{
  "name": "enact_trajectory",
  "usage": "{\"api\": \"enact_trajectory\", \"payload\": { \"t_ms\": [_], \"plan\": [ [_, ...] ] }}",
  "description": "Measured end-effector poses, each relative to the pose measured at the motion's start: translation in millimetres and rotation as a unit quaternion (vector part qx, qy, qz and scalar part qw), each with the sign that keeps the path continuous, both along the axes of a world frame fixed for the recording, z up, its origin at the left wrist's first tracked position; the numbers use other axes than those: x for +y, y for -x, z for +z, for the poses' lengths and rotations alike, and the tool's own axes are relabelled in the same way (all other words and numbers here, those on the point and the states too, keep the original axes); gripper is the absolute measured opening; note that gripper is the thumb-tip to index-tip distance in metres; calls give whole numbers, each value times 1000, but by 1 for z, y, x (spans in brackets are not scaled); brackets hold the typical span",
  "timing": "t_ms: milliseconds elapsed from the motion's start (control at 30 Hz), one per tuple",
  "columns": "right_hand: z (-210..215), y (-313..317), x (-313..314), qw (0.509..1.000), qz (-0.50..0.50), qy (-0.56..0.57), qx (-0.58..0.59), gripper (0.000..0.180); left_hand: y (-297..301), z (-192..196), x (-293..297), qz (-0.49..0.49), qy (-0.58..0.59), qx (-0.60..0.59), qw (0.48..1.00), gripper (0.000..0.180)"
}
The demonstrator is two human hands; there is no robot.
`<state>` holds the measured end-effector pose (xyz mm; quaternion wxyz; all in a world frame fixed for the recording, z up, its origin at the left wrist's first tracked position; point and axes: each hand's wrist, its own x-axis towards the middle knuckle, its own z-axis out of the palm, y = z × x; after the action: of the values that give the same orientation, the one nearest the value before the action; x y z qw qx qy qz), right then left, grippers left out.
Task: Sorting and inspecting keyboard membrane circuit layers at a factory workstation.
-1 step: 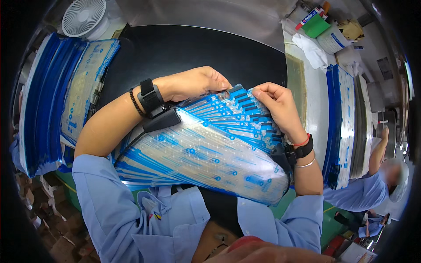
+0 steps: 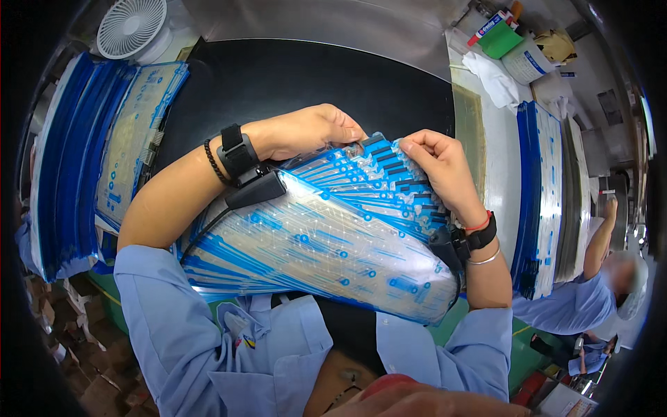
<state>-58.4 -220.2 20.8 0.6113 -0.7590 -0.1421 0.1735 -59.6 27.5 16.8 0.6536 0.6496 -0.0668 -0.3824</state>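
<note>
A fanned stack of clear plastic sheets (image 2: 333, 243) with blue printed lines and rings lies across my forearms, close to my body. Their far right ends spread like steps, each with a dark strip (image 2: 389, 161). My left hand (image 2: 323, 132) is closed, thumb and fingers pinching the far tip of the fan. At the fan's right side my right hand (image 2: 441, 163) pinches the sheets' edge between thumb and forefinger. Each wrist wears a black strapped device; a cable hangs from the left one (image 2: 257, 190).
Upright stacks of blue-edged sheets stand at left (image 2: 76, 167) and right (image 2: 538, 201). Under my hands lies a black mat (image 2: 313, 76). A white fan (image 2: 132, 28) is at the far left; a white tub (image 2: 528, 62) and a cloth (image 2: 492, 78) at the far right. Another person (image 2: 570, 302) works at right.
</note>
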Motion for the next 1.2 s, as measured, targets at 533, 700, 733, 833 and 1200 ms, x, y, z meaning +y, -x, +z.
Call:
{"api": "enact_trajectory", "payload": {
  "t_ms": [533,700,733,833,1200],
  "plan": [
    [-5,3,-6,990,3,66,-126,22,-3,-1,0,-1,7,5,1000,34],
    [3,3,-12,987,13,137,-86,23,1,-3,0,7,23,25,999,32],
    [8,4,-12,977,18,196,-85,23,1,-5,0,7,28,21,999,32],
    [14,9,-9,979,15,170,-109,22,1,-1,-1,4,30,15,999,32],
    [8,13,-18,986,21,117,-113,19,0,1,-2,3,18,18,1000,31]
  ]
}}
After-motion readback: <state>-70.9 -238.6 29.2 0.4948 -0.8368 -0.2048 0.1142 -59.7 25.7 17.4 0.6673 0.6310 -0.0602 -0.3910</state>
